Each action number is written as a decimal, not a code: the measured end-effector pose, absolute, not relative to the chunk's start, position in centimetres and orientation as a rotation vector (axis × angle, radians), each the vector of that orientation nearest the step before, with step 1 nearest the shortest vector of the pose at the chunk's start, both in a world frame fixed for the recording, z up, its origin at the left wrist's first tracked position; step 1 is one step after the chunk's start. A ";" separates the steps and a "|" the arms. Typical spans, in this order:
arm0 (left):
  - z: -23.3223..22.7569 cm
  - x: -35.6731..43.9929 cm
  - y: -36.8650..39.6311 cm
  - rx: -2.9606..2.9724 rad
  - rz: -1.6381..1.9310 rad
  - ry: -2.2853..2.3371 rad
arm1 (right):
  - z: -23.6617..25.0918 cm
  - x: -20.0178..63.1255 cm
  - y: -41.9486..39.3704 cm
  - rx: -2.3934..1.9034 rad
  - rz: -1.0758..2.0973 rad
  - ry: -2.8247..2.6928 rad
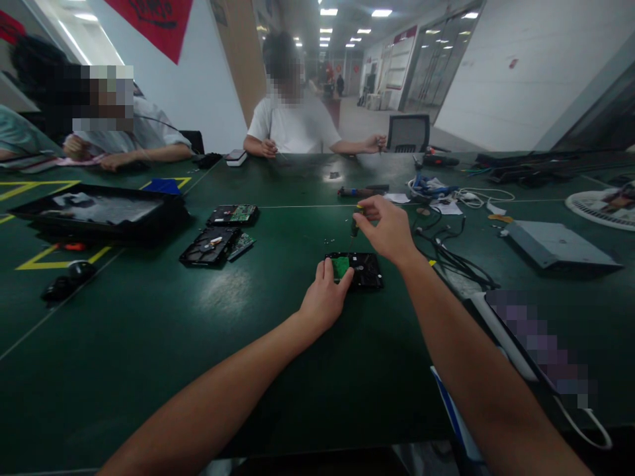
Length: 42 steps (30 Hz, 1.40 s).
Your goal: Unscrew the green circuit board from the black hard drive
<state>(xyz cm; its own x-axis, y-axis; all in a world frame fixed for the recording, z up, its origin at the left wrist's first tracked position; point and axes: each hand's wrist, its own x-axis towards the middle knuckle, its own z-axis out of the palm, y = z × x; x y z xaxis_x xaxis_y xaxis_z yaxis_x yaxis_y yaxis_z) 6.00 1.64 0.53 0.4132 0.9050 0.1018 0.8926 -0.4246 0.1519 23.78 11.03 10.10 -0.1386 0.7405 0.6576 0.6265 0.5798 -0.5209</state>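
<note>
A black hard drive (366,270) with a green circuit board (340,266) facing up lies on the dark green table in front of me. My left hand (325,296) grips the drive's near left corner, thumb and fingers on the board. My right hand (387,228) hovers just above the drive's far edge and pinches a small screwdriver (354,227) that points down at the drive. A few tiny screws (329,240) lie on the table just beyond the drive.
Two more opened hard drives (210,246) (233,214) lie to the left, beside a black tray (99,211). Tangled cables (446,254) and a grey box (555,243) sit to the right. Two people sit across the table; one holds a tool.
</note>
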 end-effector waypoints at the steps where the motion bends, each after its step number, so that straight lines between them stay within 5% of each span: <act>1: 0.5 6.0 1.6 2.578 0.257 1.644 | 10.1 23.9 11.0 -1.110 0.141 -1.849; 42: 0.7 6.1 1.6 2.574 0.245 1.647 | 9.9 23.7 11.1 -1.160 0.064 -1.797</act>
